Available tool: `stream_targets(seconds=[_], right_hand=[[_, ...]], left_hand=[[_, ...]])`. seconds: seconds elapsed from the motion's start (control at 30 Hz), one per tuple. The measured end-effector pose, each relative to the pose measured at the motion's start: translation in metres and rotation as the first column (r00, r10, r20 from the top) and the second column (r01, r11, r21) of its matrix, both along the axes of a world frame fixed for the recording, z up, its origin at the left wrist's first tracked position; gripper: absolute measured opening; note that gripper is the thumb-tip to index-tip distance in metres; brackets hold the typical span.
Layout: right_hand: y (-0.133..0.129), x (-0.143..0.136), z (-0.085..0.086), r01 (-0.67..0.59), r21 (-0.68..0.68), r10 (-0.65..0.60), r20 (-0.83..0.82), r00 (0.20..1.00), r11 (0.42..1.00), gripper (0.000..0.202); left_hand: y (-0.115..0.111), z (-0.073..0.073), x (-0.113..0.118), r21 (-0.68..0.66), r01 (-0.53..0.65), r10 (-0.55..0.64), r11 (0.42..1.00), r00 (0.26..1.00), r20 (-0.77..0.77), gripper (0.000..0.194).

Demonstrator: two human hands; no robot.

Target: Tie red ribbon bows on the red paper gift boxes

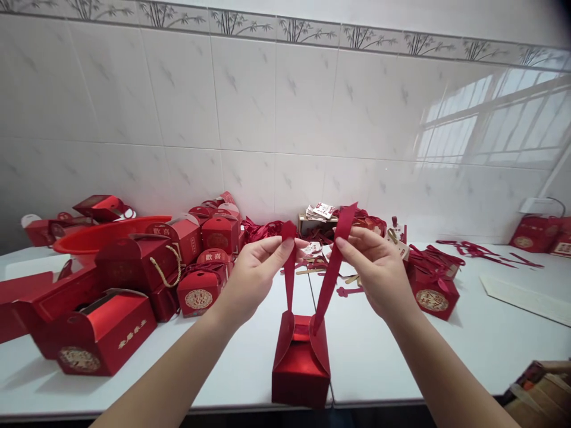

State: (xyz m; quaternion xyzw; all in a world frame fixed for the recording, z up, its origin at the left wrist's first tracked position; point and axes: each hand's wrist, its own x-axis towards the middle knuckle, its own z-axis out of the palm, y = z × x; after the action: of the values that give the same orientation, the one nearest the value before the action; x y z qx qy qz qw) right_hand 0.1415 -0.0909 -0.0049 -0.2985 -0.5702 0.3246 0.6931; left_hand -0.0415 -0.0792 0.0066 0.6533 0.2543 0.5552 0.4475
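A small red gift box [301, 371] stands upright near the front edge of the table, its top flaps folded together. From its top a dark red ribbon [329, 291] rises in two strands, spread in a V. My left hand [263, 264] pinches the left strand between thumb and forefinger, with a short end sticking up. The right strand is pinched by my right hand [375, 261], and its longer loose end points up past the fingers. Both hands are raised above the box and apart from each other.
Many red boxes [107, 330] crowd the left side around an orange-red basin [111, 235]. Ribbons and cards [323, 211] lie at the back by the tiled wall. On the right are a beribboned box [432, 291], a pale flat board [526, 300] and a cardboard carton [542, 398].
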Motion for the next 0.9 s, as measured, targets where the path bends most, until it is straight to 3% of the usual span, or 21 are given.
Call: stream_targets(seconds=[0.17,0.3,0.37,0.53,0.7,0.8,0.9], right_hand=[[-0.001,0.002,0.006,-0.010,-0.005,0.010,-0.064,0.998,1.000,0.014],[0.000,0.000,0.006,-0.133,-0.057,0.128,-0.085,0.988,0.989,0.015],[-0.001,-0.003,0.007,-0.157,-0.127,0.156,-0.020,0.988,0.979,0.018],[-0.007,-0.010,0.008,-0.116,-0.208,0.165,0.235,0.958,0.971,0.019],[-0.011,-0.013,0.000,-0.266,-0.150,0.298,0.269,0.916,0.952,0.016],[-0.007,-0.014,-0.009,-0.315,-0.173,0.347,0.207,0.915,0.933,0.020],[-0.001,-0.013,-0.020,-0.397,-0.196,0.419,0.091,0.903,0.897,0.017]], left_hand=[[-0.001,0.002,0.001,0.007,-0.050,0.050,0.999,0.999,-0.017,0.026],[-0.002,0.004,0.000,0.005,-0.027,0.027,1.000,0.999,-0.017,0.028],[-0.003,0.005,0.001,0.019,-0.014,0.015,1.000,0.999,-0.049,0.028],[-0.008,0.007,0.004,0.111,-0.035,0.063,0.993,0.964,-0.258,0.031],[-0.011,0.005,0.006,0.148,-0.073,0.134,0.986,0.881,-0.454,0.035],[-0.009,0.004,0.004,0.104,-0.034,0.081,0.994,0.865,-0.495,0.034],[-0.004,0.000,-0.002,0.001,0.063,-0.052,0.998,0.841,-0.538,0.031]])
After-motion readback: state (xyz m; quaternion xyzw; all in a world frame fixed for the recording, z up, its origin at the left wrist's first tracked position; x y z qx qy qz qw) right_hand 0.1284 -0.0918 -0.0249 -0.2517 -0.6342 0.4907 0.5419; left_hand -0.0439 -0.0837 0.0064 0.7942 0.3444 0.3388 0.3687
